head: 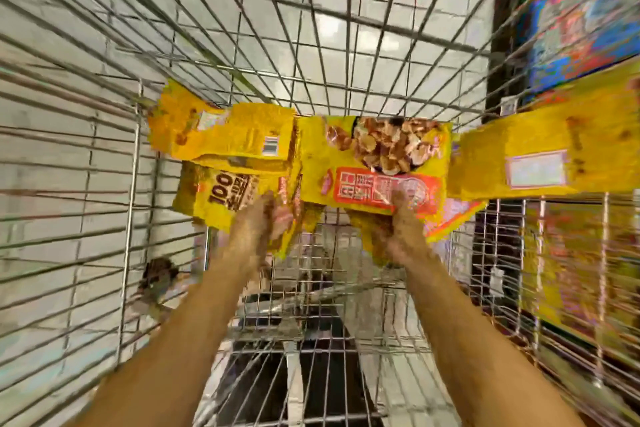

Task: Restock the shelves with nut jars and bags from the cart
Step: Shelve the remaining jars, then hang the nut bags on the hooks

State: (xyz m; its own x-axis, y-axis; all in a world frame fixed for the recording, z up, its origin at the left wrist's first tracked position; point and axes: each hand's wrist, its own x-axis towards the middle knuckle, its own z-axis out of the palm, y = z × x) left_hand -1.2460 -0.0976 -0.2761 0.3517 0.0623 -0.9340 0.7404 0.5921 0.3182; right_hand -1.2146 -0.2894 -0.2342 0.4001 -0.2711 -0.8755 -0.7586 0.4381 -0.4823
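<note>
1. Two hands are down in the wire cart (pixel 131 184). As I read it, the left hand (pixel 263 222) pinches the near edge of the yellow "100" bag (pixel 214 198), and the right hand (pixel 401 218) grips the lower edge of the nut-picture bag (pixel 374 156). Blur hides how the fingers wrap.
2. Each hold is on one edge only, so I'd expect a bag could swing, slip free and drop back into the cart.
3. One barcode bag (pixel 225 139) lies across the "100" bag, so lifting may drag it along and spill it.
4. Any corner could snag the cart's mesh and tear the film.
5. Another yellow bag (pixel 540 156) sits just to the right. The shelf (pixel 585 10) stock is too smeared for me to match a slot, so misplacing is a risk.
</note>
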